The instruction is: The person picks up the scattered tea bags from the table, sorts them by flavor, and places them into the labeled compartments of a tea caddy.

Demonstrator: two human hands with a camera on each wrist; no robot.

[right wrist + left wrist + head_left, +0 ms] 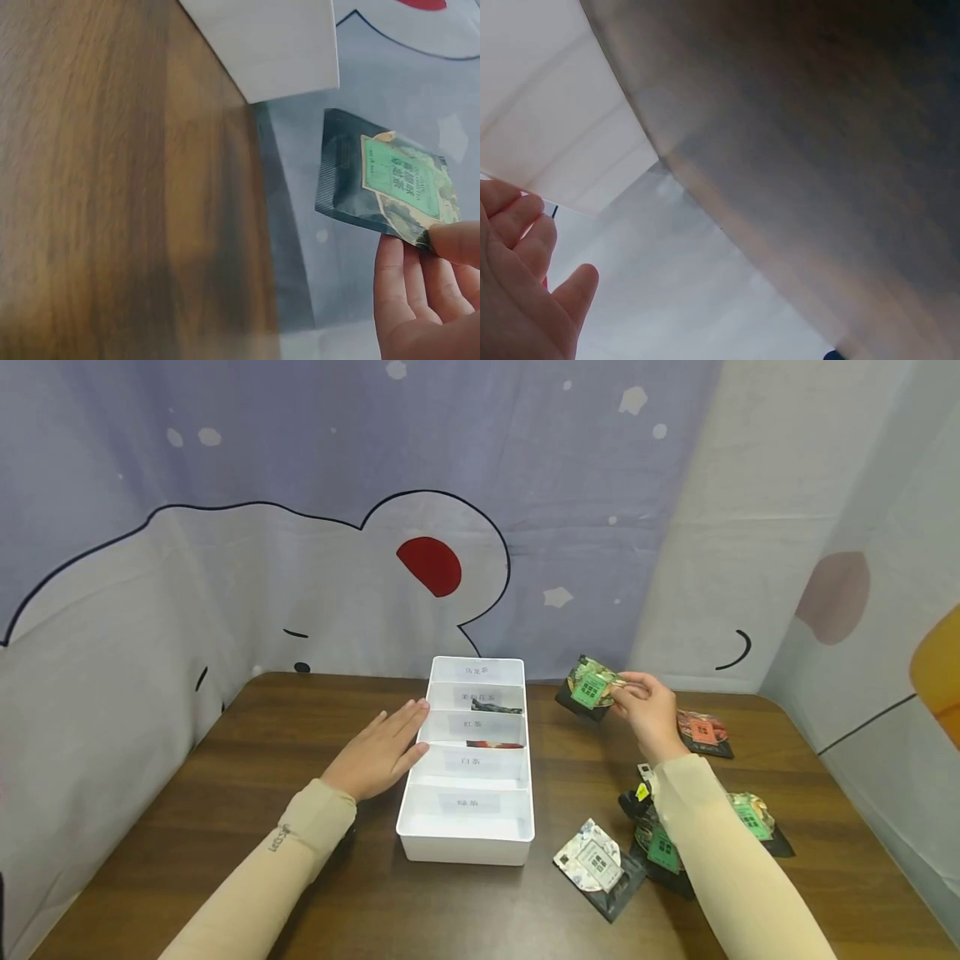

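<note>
The right hand (647,710) pinches a green-labelled packet (591,687) at one edge, thumb on the printed face and fingers beneath, holding it up off the table (360,902). To the left of that grip, apart from the packet, stands a white box (465,850) with five labelled compartments. The left hand (382,747) grasps nothing; its fingers lie extended, touching the box's left rim. Within the box, a dark packet (495,706) sits in the second compartment from the far end and a red packet (495,744) in the third. Just right of the pinching hand lies a red-labelled packet (703,732); nearer the body than the grip are more green-labelled packets (752,817), partly hidden by the sleeve (720,852), and a white-labelled packet (600,864).
</note>
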